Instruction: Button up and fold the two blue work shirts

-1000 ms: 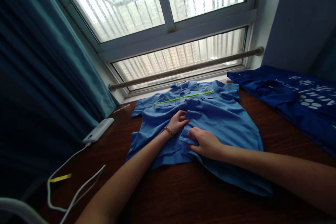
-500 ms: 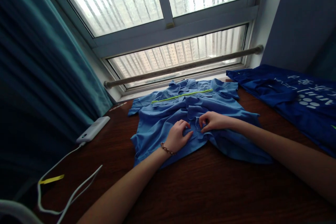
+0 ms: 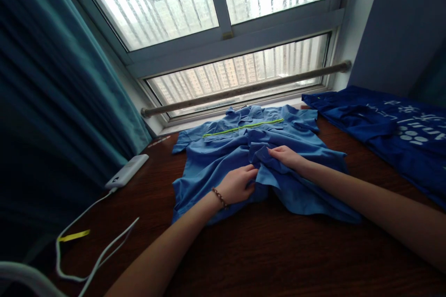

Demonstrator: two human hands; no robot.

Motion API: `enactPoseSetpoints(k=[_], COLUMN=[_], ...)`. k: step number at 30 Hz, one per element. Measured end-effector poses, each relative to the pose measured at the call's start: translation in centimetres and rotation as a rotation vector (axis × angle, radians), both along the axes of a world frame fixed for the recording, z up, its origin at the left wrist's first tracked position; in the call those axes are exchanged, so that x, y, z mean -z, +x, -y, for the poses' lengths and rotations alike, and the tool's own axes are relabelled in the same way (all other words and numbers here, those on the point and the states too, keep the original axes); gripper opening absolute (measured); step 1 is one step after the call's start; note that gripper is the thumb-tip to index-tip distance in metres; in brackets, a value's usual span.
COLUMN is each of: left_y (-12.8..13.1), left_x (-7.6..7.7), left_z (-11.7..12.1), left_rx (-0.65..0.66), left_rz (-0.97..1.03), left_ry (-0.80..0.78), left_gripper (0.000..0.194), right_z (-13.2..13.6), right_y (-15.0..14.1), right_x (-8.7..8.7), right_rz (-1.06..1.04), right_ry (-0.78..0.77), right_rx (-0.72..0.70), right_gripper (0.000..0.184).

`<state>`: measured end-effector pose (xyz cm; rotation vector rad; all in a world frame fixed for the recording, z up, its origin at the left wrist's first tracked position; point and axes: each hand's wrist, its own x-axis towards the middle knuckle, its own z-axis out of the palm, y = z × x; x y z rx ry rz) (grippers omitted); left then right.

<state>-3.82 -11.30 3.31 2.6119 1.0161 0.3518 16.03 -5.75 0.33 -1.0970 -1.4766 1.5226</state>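
A light blue short-sleeved shirt (image 3: 216, 158) with a bright yellow-green stripe across the chest lies spread on the table, its collar toward the window. My right hand (image 3: 286, 155) pinches the edge of the front opening between thumb and fingers and holds that flap raised and folded over. Just left of it, my left hand (image 3: 239, 185), with a braided bracelet on the wrist, is closed on the other front edge at the lower middle. Its fingertips are partly hidden by the cloth.
A dark blue garment with white print (image 3: 383, 125) lies at the right. On the left of the brown wooden table (image 3: 265, 260) are a white power bank (image 3: 127, 171), a white cable (image 3: 94, 267) and a yellow strip (image 3: 75, 235). A metal bar (image 3: 251, 87) crosses the window; a teal curtain (image 3: 76, 79) hangs left.
My right hand has lifted the shirt's front edge and turned it over. My left hand has moved slightly lower, and its fingers have closed in at the cloth.
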Motion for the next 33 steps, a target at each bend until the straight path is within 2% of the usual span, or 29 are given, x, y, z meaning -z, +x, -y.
enactPoseSetpoints(k=[3, 5, 8, 11, 15, 18, 20, 22, 25, 27, 30, 33], left_y=[-0.3, -0.7, -1.3, -2.1, -2.6, -2.1, -1.6, -1.0, -0.6, -0.4, -0.2, 0.0], left_x=[0.0, 0.3, 0.1, -0.8, -2.0, -1.7, -1.1, -0.4, 0.3, 0.4, 0.4, 0.6], left_z=[-0.1, -0.6, -1.7, -2.6, -2.7, -2.0, -1.5, -1.2, -1.0, -0.9, -0.9, -0.7], left_rx=[-0.065, -0.094, -0.13, -0.206, -0.275, -0.239, -0.189, -0.137, -0.103, -0.097, -0.083, -0.09], left_rz=[-0.005, 0.063, 0.251, 0.476, 0.768, 0.76, 0.686, 0.621, 0.546, 0.501, 0.45, 0.431], left_ry=[0.007, -0.045, -0.321, -0.642, -0.785, -0.904, -0.975, -1.005, -0.968, -0.91, -0.849, -0.816], left_gripper=[0.021, 0.013, 0.014, 0.022, 0.027, 0.027, 0.027, 0.026, 0.025, 0.025, 0.027, 0.028], right_z=[0.6, 0.8, 1.0, 1.6, 3.2, 3.8, 3.5, 2.7, 1.3, 0.9, 1.3, 2.1], right_y=[-0.3, -0.3, -0.2, -0.2, -0.7, -1.2, -1.5, -1.6, -1.6, -1.7, -1.8, -1.8], right_x=[-0.2, -0.3, -0.4, -0.7, -1.1, -1.0, -0.6, -0.1, 0.7, 0.9, 0.6, 0.1], right_rz=[-0.003, 0.04, 0.172, 0.32, 0.44, 0.409, 0.324, 0.216, -0.018, -0.2, -0.333, -0.286], right_ry=[-0.055, 0.012, 0.227, 0.441, 0.643, 0.671, 0.626, 0.519, 0.241, 0.041, -0.115, -0.103], right_rx=[-0.046, -0.104, -0.285, -0.45, -0.424, -0.403, -0.38, -0.309, -0.086, 0.001, -0.025, -0.047], right_gripper=[0.052, 0.051, 0.042, 0.032, 0.017, 0.013, 0.013, 0.013, 0.018, 0.025, 0.029, 0.027])
